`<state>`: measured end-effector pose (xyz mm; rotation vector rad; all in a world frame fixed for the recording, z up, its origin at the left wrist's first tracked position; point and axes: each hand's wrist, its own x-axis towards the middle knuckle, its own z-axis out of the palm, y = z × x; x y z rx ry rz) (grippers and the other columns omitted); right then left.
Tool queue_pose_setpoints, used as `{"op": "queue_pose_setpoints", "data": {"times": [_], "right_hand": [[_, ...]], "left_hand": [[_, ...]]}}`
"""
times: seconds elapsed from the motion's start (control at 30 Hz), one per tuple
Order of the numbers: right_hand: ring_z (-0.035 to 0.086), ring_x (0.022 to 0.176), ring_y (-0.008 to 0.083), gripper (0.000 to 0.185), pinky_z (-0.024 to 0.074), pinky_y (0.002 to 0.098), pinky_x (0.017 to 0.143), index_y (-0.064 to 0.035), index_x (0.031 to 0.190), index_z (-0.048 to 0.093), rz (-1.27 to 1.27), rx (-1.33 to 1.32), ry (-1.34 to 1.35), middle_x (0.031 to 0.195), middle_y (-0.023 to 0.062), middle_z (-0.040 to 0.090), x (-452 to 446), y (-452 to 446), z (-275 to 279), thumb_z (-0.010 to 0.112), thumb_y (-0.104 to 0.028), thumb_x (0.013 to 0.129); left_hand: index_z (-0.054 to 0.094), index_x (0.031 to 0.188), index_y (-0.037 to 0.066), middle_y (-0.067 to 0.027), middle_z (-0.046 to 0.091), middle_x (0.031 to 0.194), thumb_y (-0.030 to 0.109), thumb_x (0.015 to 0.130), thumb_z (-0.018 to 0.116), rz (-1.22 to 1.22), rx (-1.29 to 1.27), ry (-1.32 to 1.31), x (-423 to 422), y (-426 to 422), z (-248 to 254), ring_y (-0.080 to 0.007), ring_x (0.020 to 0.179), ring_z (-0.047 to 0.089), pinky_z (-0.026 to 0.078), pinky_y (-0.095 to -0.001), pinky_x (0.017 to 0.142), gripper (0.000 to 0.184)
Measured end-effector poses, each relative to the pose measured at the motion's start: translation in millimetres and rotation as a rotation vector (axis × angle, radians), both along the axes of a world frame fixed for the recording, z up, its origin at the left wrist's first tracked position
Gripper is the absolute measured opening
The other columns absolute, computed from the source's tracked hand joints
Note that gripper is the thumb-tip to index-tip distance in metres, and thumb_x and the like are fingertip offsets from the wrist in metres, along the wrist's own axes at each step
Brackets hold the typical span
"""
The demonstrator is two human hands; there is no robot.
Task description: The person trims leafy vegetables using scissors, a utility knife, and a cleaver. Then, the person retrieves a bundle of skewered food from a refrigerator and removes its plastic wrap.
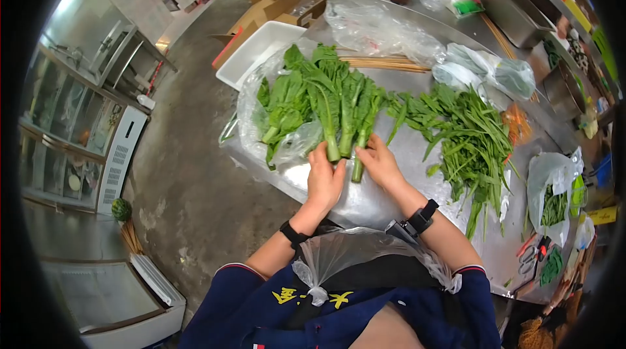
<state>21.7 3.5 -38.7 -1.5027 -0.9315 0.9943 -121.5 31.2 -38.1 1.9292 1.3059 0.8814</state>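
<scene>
Several thick-stemmed leafy greens [329, 98] lie side by side on the metal table [404, 147], stem ends toward me. My left hand [325, 176] is at the left stem ends, its fingers against them. At the right stem, my right hand [380, 163] has its thumb and fingers closed around the stalk. Left of these stems, more greens [287, 98] rest on a clear plastic bag [248, 111]. To the right is a loose heap of long narrow-leaved greens [469, 134].
Behind the greens are a white tub [228, 74], wooden sticks [385, 63] and a crumpled plastic bag [381, 23]. Bagged greens [554, 205] and scissors [527, 259] lie at the right. A metal tray [512, 7] stands at the back right.
</scene>
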Motion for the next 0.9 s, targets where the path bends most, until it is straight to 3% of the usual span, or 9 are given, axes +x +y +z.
{"op": "queue_pose_setpoints", "data": {"times": [0.1, 0.17, 0.2, 0.27, 0.47, 0.57, 0.67, 0.77, 0.9], "right_hand": [[0.059, 0.093, 0.0216, 0.070, 0.0486, 0.0289, 0.076, 0.0128, 0.128, 0.028, -0.083, 0.003, 0.270, 0.108, 0.0215, 0.056, -4.5, 25.3, -7.9, 0.067, -0.020, 0.080], [0.058, 0.092, 0.0212, 0.080, 0.0489, 0.0305, 0.079, 0.0082, 0.133, 0.020, -0.111, -0.110, 0.317, 0.110, 0.0190, 0.055, 0.0, 29.8, -4.7, 0.071, -0.018, 0.077], [0.058, 0.092, 0.0212, 0.080, 0.0489, 0.0305, 0.079, 0.0082, 0.133, 0.020, -0.103, -0.109, 0.314, 0.110, 0.0190, 0.055, 0.0, 31.5, -5.0, 0.071, -0.018, 0.077], [0.058, 0.090, 0.0207, 0.088, 0.0496, 0.0292, 0.075, 0.0032, 0.135, 0.016, -0.184, -0.040, 0.171, 0.108, 0.0171, 0.055, 1.3, 30.2, -7.4, 0.075, -0.019, 0.073], [0.054, 0.100, 0.0214, 0.092, 0.0443, 0.0301, 0.083, 0.0006, 0.139, 0.012, -0.081, -0.067, 0.306, 0.113, 0.0171, 0.053, 22.6, 3.2, 24.8, 0.073, -0.011, 0.071], [0.053, 0.102, 0.0234, 0.091, 0.0432, 0.0300, 0.085, 0.0011, 0.139, 0.014, -0.166, 0.040, 0.277, 0.116, 0.0190, 0.052, 32.3, -5.1, 36.3, 0.073, -0.013, 0.071], [0.052, 0.105, 0.0261, 0.091, 0.0411, 0.0311, 0.088, 0.0026, 0.139, 0.016, -0.238, 0.055, -0.079, 0.120, 0.0205, 0.050, 65.1, 13.3, 50.8, 0.073, -0.017, 0.071], [0.045, 0.116, 0.0372, 0.084, 0.0364, 0.0397, 0.097, -0.0014, 0.134, 0.029, -0.397, -0.037, -0.745, 0.124, 0.0265, 0.046, 96.7, 32.7, 25.3, 0.074, -0.027, 0.068], [0.047, 0.115, 0.0356, 0.046, 0.0376, 0.0381, 0.096, -0.0051, 0.117, 0.051, -0.281, 0.291, -1.107, 0.122, 0.0235, 0.049, 54.6, 23.3, 50.8, 0.065, -0.013, 0.074]], "left_hand": [[0.041, 0.122, -0.002, -0.0090, 0.054, 0.092, 0.010, 0.084, 0.058, 0.015, -0.179, -0.282, 3.9, 16.8, -18.9, -0.0121, 0.065, 0.053, 0.043, -0.0256, 0.055, 0.044], [0.046, 0.119, 0.002, -0.0007, 0.055, 0.077, 0.008, 0.084, 0.058, -0.191, -0.903, -0.708, 8.1, 26.7, -6.4, -0.0069, 0.064, 0.050, 0.039, -0.0206, 0.053, 0.037], [0.046, 0.119, 0.002, -0.0007, 0.055, 0.077, 0.008, 0.084, 0.058, -0.187, -0.898, -0.714, 14.0, 25.1, -11.0, -0.0069, 0.064, 0.050, 0.039, -0.0206, 0.053, 0.037], [0.050, 0.115, 0.005, 0.0019, 0.055, 0.074, 0.008, 0.084, 0.059, -0.213, -0.586, -0.569, 30.2, 17.2, -24.3, -0.0051, 0.063, 0.049, 0.036, -0.0187, 0.051, 0.032], [0.055, 0.115, 0.004, 0.0025, 0.056, 0.074, 0.013, 0.086, 0.058, -0.361, -0.571, -0.442, 17.2, 9.4, 8.4, -0.0032, 0.064, 0.047, 0.037, -0.0187, 0.057, 0.030], [0.063, 0.100, 0.003, -0.0038, 0.058, 0.083, 0.011, 0.085, 0.059, -0.388, -0.257, -0.338, -18.4, 6.0, 36.4, -0.0097, 0.072, 0.054, 0.042, -0.0220, 0.062, 0.018], [0.064, 0.097, 0.003, -0.0103, 0.058, 0.089, 0.009, 0.079, 0.062, -0.087, 0.355, -0.055, -38.2, 19.0, 60.3, -0.0219, 0.078, 0.057, 0.044, -0.0296, 0.071, 0.019], [0.064, 0.087, 0.003, -0.0121, 0.057, 0.086, 0.008, 0.073, 0.063, 0.124, 0.577, 0.213, -42.8, 35.8, 72.6, -0.0305, 0.081, 0.054, 0.041, -0.0378, 0.075, 0.015], [0.063, 0.074, 0.007, -0.0093, 0.054, 0.077, 0.005, 0.068, 0.061, -0.074, 0.472, 0.338, -53.2, 28.6, 44.0, -0.0282, 0.075, 0.051, 0.036, -0.0397, 0.067, 0.007]]}}
